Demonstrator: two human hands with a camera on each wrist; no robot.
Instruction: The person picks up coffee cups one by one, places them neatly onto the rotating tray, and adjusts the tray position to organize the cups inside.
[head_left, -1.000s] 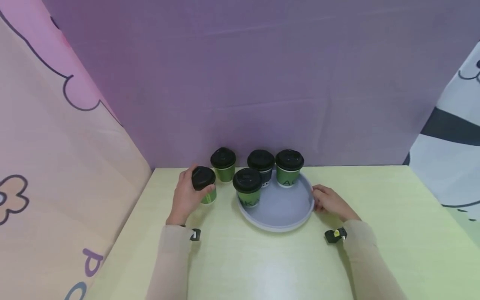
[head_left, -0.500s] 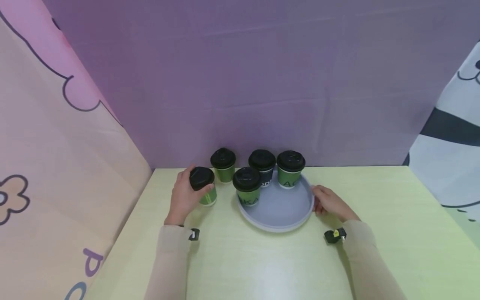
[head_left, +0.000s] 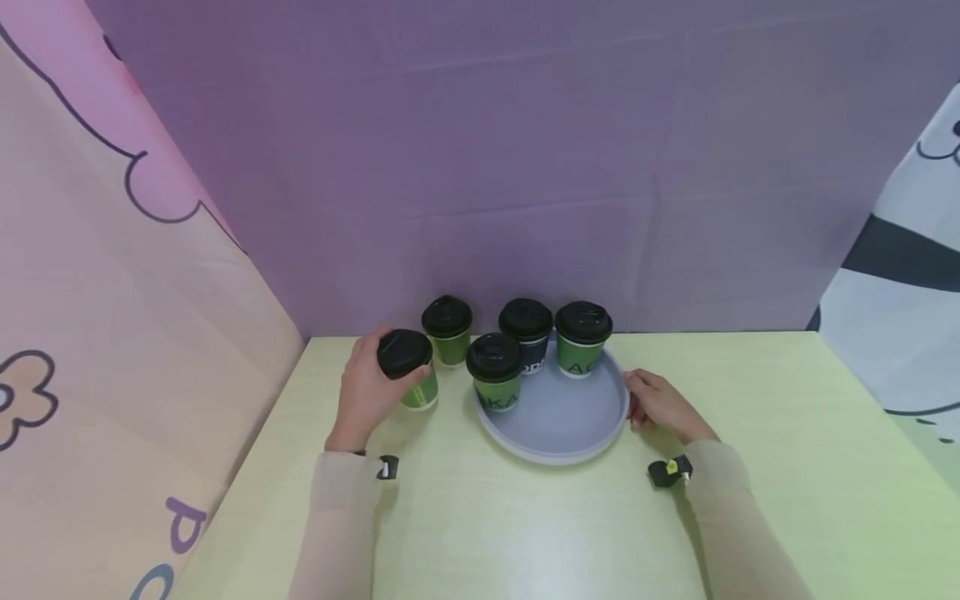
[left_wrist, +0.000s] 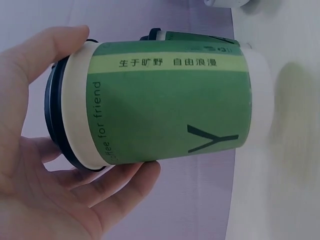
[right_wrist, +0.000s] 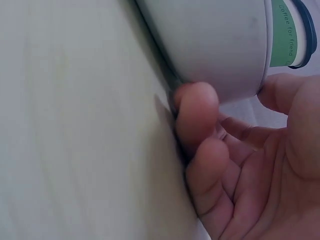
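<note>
Your left hand (head_left: 367,392) grips a black-lidded green paper cup (head_left: 408,369); your right hand (head_left: 660,407) holds the round grey tray (head_left: 562,421), which carries three lidded cups (head_left: 528,346).

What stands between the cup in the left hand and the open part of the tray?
The left hand grips a green cup just left of the grey tray. A green cup on the tray's left edge stands directly beside it; the near floor of the tray is bare, reachable by passing in front of that cup.
</note>
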